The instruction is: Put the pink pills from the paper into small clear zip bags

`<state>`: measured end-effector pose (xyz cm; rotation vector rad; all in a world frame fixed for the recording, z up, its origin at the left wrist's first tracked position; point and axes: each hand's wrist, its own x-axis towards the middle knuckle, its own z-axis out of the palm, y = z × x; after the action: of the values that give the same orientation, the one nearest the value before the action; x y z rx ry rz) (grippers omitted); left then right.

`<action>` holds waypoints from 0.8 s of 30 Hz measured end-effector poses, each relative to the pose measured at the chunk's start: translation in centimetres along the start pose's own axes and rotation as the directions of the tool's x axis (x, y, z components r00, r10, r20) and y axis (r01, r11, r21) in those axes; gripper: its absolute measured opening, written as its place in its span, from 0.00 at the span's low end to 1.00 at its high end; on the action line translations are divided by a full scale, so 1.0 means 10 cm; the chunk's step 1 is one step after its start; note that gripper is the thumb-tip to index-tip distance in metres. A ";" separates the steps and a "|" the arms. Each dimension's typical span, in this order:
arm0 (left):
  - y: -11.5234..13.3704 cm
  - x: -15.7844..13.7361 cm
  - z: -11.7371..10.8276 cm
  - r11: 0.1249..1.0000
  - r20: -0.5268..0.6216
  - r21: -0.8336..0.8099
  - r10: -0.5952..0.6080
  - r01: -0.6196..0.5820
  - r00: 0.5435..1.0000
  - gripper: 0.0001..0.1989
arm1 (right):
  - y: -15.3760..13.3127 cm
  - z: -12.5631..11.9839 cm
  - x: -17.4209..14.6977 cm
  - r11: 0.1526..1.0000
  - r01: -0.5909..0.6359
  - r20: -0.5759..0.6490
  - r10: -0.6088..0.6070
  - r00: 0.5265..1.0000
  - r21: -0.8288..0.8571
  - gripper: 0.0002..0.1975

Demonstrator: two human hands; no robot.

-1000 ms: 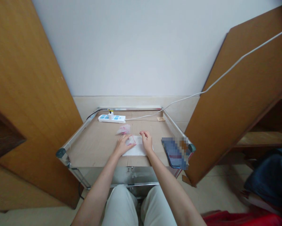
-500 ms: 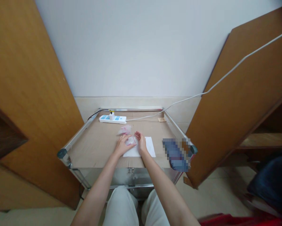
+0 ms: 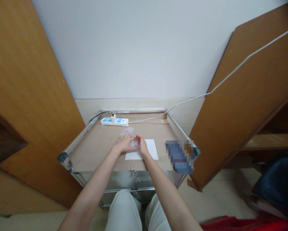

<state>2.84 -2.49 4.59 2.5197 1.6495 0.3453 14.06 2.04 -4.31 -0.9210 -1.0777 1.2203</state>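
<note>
Left hand (image 3: 126, 144) and right hand (image 3: 142, 146) nearly meet around a clear packet (image 3: 134, 144) — whether either grips it, I cannot tell — toward ten o'clock on white paper (image 3: 151, 149). A pink-marked bag (image 3: 127, 131) lies at the left hand's twelve.

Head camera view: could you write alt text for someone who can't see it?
A person's left hand and right hand flank a small clear item over white paper on a cardboard-topped table. Just beyond lies a crumpled, pink-marked translucent packet; farther back sits a white power strip.
</note>
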 end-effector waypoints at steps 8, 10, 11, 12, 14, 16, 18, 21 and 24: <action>-0.01 0.10 -0.05 1.000 0.044 0.016 -0.003 0.003 0.999 0.28 | 0.03 -0.03 0.00 0.988 0.053 0.033 -0.049 0.998 -0.143 0.23; -0.02 0.11 -0.06 1.000 0.061 0.011 -0.015 0.014 0.998 0.28 | 0.04 -0.03 0.01 0.989 0.054 0.031 -0.051 0.998 -0.134 0.23; -0.02 0.11 -0.06 1.000 0.066 0.013 -0.017 0.016 0.998 0.28 | 0.05 -0.03 0.01 0.990 0.052 0.031 -0.049 0.998 -0.128 0.23; -0.02 0.11 -0.06 1.000 0.068 0.019 -0.015 0.014 0.998 0.29 | 0.05 -0.03 0.02 0.992 0.047 0.034 -0.044 0.998 -0.119 0.23; -0.04 0.11 -0.06 0.999 0.063 0.039 -0.002 0.000 0.998 0.29 | 0.06 -0.02 0.02 0.995 0.034 0.043 -0.030 0.999 -0.091 0.24; -0.06 0.10 -0.05 0.998 0.053 0.060 0.012 -0.015 0.999 0.30 | 0.05 -0.02 0.02 0.999 0.019 0.052 -0.017 0.999 -0.047 0.24; -0.09 0.10 -0.04 0.997 0.047 0.074 0.013 -0.016 0.999 0.30 | 0.04 -0.02 0.01 1.000 0.008 0.048 -0.008 0.999 -0.007 0.24; -0.14 0.09 -0.04 0.996 0.034 0.085 -0.007 0.004 0.999 0.30 | 0.01 -0.01 0.00 1.000 -0.009 0.034 0.009 0.999 -0.004 0.25; -0.16 0.07 -0.04 0.997 -0.002 0.072 -0.016 0.017 1.000 0.30 | -0.02 -0.02 0.00 1.000 -0.017 0.037 0.017 0.999 -0.018 0.24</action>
<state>1.57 -1.19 4.72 2.5554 1.7119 0.2910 14.24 2.01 -4.20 -0.9258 -1.1141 1.2480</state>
